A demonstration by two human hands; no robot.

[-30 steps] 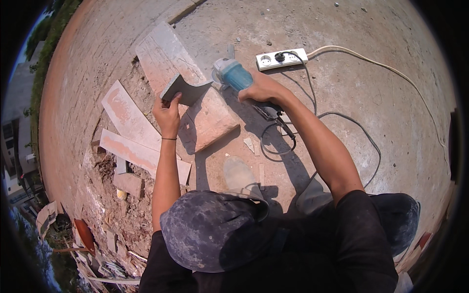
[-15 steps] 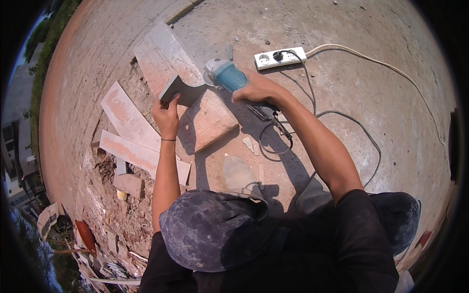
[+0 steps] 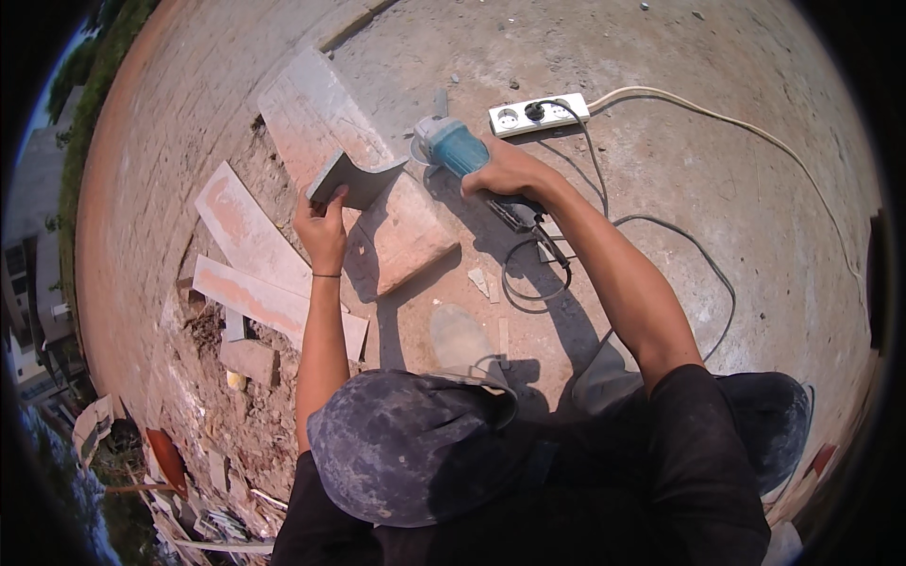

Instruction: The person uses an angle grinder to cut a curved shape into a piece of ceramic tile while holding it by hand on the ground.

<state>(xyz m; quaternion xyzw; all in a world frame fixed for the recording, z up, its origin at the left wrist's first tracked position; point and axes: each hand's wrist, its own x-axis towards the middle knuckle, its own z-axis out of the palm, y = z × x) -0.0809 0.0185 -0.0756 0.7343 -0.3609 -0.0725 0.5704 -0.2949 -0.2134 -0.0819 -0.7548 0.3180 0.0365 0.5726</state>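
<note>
My left hand (image 3: 322, 229) pinches a grey, curved-edged tile piece (image 3: 362, 184) by its near-left end, thumb on its face. The piece is tilted, above a dusty reddish stone block (image 3: 415, 236). To its right, my right hand (image 3: 510, 174) is wrapped round the body of a teal angle grinder (image 3: 457, 149). The grinder's disc (image 3: 418, 151) is at the far-left end, a small gap from the piece's right tip. A dark cord hangs from the grinder's rear and loops on the ground. I cannot tell whether the disc is spinning.
A white power strip (image 3: 538, 114) with a black plug lies beyond the grinder; its pale cable (image 3: 717, 115) curves right. A long slab (image 3: 316, 108) lies past the block. Tile strips (image 3: 250, 222) and rubble (image 3: 250, 415) lie left. My boot (image 3: 458, 338) is near the block.
The grinder in my right hand has shifted slightly right, and its disc has come apart from the tile piece. The left hand has hardly moved; the piece's right tip now shows.
</note>
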